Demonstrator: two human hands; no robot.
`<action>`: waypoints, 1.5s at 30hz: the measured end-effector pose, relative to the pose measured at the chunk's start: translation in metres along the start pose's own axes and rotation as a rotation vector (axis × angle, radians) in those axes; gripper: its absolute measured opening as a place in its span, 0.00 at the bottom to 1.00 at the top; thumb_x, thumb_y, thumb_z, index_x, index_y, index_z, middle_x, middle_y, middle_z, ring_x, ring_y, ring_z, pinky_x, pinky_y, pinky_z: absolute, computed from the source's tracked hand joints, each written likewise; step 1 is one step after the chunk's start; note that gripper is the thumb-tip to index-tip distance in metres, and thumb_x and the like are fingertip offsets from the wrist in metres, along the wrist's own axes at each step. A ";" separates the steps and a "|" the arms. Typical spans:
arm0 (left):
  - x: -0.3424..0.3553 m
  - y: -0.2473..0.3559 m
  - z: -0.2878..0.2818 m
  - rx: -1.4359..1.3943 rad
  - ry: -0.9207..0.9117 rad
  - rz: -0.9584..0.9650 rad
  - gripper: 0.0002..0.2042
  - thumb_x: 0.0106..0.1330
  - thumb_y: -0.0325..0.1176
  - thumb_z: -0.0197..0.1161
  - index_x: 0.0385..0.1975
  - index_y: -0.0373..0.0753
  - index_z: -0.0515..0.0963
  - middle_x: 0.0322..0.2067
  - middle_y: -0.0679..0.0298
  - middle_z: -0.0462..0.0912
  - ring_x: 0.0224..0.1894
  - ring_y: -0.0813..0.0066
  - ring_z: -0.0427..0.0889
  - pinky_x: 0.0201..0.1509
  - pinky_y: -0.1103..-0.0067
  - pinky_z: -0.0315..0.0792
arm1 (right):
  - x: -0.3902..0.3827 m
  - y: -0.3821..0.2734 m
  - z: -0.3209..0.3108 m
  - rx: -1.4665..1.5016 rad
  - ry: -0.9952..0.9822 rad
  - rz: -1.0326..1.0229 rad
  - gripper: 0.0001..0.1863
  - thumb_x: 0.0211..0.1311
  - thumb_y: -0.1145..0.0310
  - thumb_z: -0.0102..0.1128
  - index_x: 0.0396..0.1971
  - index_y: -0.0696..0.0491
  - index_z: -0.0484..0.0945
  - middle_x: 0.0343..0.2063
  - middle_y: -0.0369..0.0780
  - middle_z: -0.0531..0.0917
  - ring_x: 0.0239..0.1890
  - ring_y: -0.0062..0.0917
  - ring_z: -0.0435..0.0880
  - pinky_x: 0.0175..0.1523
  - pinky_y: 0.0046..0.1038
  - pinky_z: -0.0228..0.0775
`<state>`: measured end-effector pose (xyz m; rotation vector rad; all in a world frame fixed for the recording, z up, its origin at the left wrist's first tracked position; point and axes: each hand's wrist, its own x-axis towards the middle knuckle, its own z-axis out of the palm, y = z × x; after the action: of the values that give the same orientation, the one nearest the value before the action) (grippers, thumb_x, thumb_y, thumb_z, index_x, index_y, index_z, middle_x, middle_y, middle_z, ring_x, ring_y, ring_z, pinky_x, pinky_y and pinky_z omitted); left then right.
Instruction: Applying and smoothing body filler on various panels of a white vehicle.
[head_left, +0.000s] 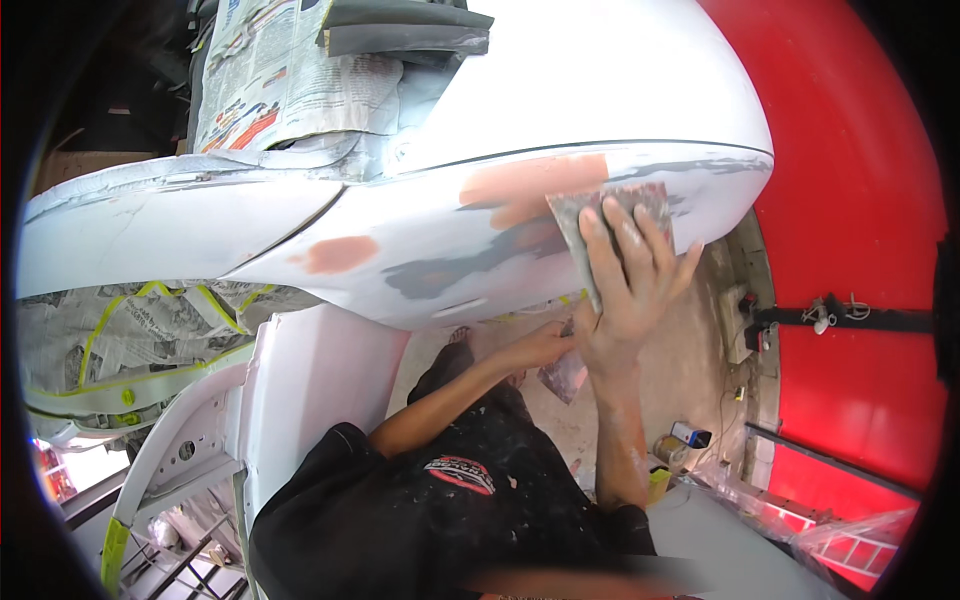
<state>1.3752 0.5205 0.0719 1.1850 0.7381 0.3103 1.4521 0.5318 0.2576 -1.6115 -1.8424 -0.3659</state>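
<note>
While your right hand [632,275] presses sandpaper [600,225] flat, fingers spread, on the white panel [560,110], your left hand [545,345] pinches a spare piece [563,378] below. Filler patches [520,185] look partly sanded; the grey smear and the left patch [338,254] seem still to do. Newspaper [285,80] masks glass; a red wall [850,200] stands to the right.
</note>
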 end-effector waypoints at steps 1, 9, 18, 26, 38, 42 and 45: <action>0.001 0.000 0.001 0.003 -0.007 -0.001 0.23 0.72 0.49 0.55 0.39 0.30 0.81 0.22 0.69 0.76 0.23 0.82 0.69 0.22 0.75 0.62 | 0.008 0.002 -0.002 -0.006 0.003 0.006 0.32 0.47 0.79 0.53 0.56 0.39 0.82 0.58 0.30 0.78 0.64 0.34 0.70 0.76 0.59 0.30; 0.015 -0.032 0.007 0.038 0.013 0.133 0.21 0.73 0.48 0.55 0.34 0.31 0.81 0.21 0.69 0.76 0.23 0.82 0.70 0.24 0.78 0.63 | 0.043 -0.008 -0.010 -0.020 -0.122 -0.076 0.35 0.48 0.85 0.53 0.56 0.37 0.81 0.55 0.31 0.80 0.62 0.30 0.72 0.74 0.60 0.36; 0.010 -0.020 0.001 0.070 0.013 0.086 0.19 0.73 0.43 0.56 0.47 0.29 0.79 0.29 0.66 0.81 0.30 0.82 0.75 0.32 0.79 0.70 | 0.047 -0.016 -0.001 -0.024 -0.164 -0.081 0.26 0.55 0.74 0.60 0.55 0.36 0.82 0.54 0.31 0.78 0.60 0.30 0.72 0.74 0.60 0.36; 0.010 -0.015 0.004 0.062 -0.002 0.016 0.20 0.73 0.43 0.56 0.51 0.29 0.77 0.35 0.63 0.82 0.34 0.79 0.77 0.36 0.78 0.72 | -0.025 -0.008 0.063 0.082 0.084 -0.052 0.23 0.58 0.69 0.59 0.54 0.35 0.82 0.60 0.30 0.76 0.67 0.33 0.67 0.75 0.60 0.34; 0.010 -0.004 0.001 0.066 -0.074 -0.050 0.22 0.74 0.43 0.55 0.57 0.30 0.74 0.43 0.59 0.83 0.40 0.75 0.80 0.43 0.77 0.74 | 0.013 0.029 -0.002 0.085 0.018 -0.005 0.27 0.53 0.77 0.60 0.53 0.37 0.83 0.54 0.32 0.80 0.63 0.31 0.72 0.75 0.56 0.32; 0.003 0.014 0.007 0.050 -0.068 -0.128 0.21 0.73 0.49 0.55 0.41 0.32 0.77 0.28 0.66 0.74 0.27 0.79 0.71 0.30 0.76 0.63 | 0.045 0.032 -0.009 0.044 -0.057 -0.081 0.30 0.49 0.81 0.58 0.53 0.40 0.83 0.53 0.33 0.80 0.60 0.31 0.74 0.75 0.55 0.34; -0.008 0.051 0.003 0.081 -0.075 -0.173 0.21 0.74 0.50 0.55 0.39 0.33 0.78 0.26 0.69 0.74 0.27 0.81 0.70 0.30 0.77 0.63 | 0.055 0.032 -0.009 0.056 -0.081 -0.103 0.31 0.48 0.82 0.57 0.54 0.40 0.82 0.53 0.32 0.80 0.59 0.31 0.74 0.75 0.56 0.35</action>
<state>1.3794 0.5326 0.1219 1.1935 0.7876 0.0922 1.4834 0.5755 0.2929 -1.5171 -1.9844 -0.2951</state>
